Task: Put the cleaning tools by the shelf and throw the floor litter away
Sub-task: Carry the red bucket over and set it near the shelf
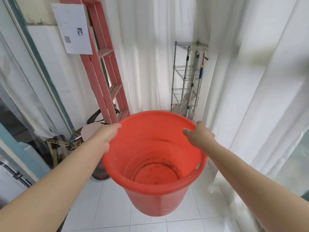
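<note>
From the head camera, you've got a big round orange-red plastic bucket (154, 164) held up off the white tiled floor (107, 206) with both arms stretched out. Your left hand (107, 136) is clamped on the rim at the left side, fingers curled over the edge and gripping it. Your right hand (199, 136) is on the far right part of the rim, thumb hooked inside the bucket and the other fingers wrapped down the outside, so it's holding too. The bucket looks empty inside, just some dark grime ringed around the bottom, and there's a chipped spot on the rim at the right.

Straight ahead in the corner is the tall silver wire shelf rack (184, 77) with 4 tiers, standing against the white curtains (150, 56). A couple of long-handled cleaning tools (194, 84) already lean or hang at its right side, 1 with a blue and yellow grip. The bucket is well short of that rack.

On the left, a pink wooden ladder-style frame (103, 69) leans at the wall, with a white printed paper sheet (73, 29) hanging beside it and some clutter on the floor underneath.
</note>
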`<state>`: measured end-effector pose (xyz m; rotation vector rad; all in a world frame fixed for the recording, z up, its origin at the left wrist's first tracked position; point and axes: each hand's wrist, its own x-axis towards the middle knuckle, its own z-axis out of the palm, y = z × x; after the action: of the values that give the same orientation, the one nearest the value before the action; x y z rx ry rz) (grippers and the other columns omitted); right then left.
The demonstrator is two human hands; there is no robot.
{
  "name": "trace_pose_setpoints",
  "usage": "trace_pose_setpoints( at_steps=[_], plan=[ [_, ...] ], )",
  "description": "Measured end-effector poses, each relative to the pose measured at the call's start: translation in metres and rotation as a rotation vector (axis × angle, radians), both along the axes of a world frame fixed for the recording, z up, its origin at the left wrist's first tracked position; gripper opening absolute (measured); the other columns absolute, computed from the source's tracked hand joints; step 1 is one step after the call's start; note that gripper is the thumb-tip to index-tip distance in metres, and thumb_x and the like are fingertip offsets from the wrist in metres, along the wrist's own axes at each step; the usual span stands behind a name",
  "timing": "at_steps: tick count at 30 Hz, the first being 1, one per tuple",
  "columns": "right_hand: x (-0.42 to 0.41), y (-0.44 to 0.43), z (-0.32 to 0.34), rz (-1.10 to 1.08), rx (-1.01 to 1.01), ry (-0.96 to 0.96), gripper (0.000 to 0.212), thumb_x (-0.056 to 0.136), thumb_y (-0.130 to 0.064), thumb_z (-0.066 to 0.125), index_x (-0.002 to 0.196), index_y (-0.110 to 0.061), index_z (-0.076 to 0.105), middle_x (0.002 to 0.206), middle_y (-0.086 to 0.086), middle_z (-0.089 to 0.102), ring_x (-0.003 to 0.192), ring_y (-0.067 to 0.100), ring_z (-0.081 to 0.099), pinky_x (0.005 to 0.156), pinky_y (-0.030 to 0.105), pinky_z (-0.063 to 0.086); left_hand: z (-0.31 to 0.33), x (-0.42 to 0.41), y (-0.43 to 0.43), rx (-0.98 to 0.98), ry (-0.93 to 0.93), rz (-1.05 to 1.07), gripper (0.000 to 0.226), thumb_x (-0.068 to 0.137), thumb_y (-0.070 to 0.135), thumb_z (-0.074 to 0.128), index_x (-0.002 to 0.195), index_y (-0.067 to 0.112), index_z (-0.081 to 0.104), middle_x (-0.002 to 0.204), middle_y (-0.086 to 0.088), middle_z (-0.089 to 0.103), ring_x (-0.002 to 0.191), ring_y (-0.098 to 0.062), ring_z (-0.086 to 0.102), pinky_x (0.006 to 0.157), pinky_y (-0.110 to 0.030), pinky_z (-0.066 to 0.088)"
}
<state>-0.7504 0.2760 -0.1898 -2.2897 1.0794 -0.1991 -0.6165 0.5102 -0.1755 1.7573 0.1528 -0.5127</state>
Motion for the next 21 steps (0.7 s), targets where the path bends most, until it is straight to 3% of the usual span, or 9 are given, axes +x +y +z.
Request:
trace_pose_setpoints(
  at_steps=[4, 13, 18, 21],
  plan=[
    [0.036, -0.033, 0.002, -0.001, -0.004, 0.017, 0.062, 0.087, -0.050, 0.050, 0.131, -0.010, 0.037, 0.131, 0.022, 0.048, 0.124, 0.041, 0.039, 0.094, 0.044, 0.036, -0.001, 0.030, -0.030, -0.011, 0.017, 0.049, 0.038, 0.087, 0.031, 0.060, 0.120, 0.010, 0.061, 0.100, -0.013, 0.067, 0.078, -0.029, 0.063, 0.088, -0.047, 0.051],
    [0.128, -0.081, -0.005, 0.063, 0.035, 0.038, 0.066, 0.088, -0.049, 0.049, 0.138, -0.010, 0.030, 0.135, 0.020, 0.047, 0.127, 0.039, 0.039, 0.096, 0.043, 0.037, -0.016, 0.122, -0.076, 0.014, 0.036, 0.062, 0.040, 0.089, 0.030, 0.059, 0.123, 0.010, 0.058, 0.108, -0.014, 0.067, 0.094, -0.033, 0.064, 0.091, -0.051, 0.050],
    [0.198, -0.098, -0.010, 0.100, 0.005, 0.082, 0.065, 0.089, -0.047, 0.049, 0.135, -0.004, 0.034, 0.132, 0.021, 0.050, 0.124, 0.038, 0.043, 0.104, 0.045, 0.037, -0.022, 0.196, -0.098, -0.006, 0.073, 0.043, 0.033, 0.090, 0.023, 0.057, 0.119, 0.008, 0.060, 0.082, -0.011, 0.064, 0.068, -0.027, 0.060, 0.076, -0.040, 0.051],
    [0.249, -0.112, -0.010, 0.084, 0.016, 0.112, 0.070, 0.089, -0.050, 0.049, 0.139, -0.005, 0.029, 0.136, 0.021, 0.046, 0.127, 0.038, 0.040, 0.105, 0.045, 0.035, -0.022, 0.246, -0.117, 0.024, 0.057, 0.046, 0.030, 0.089, 0.021, 0.056, 0.115, 0.006, 0.062, 0.079, -0.011, 0.063, 0.065, -0.026, 0.058, 0.063, -0.034, 0.049]
  ],
)
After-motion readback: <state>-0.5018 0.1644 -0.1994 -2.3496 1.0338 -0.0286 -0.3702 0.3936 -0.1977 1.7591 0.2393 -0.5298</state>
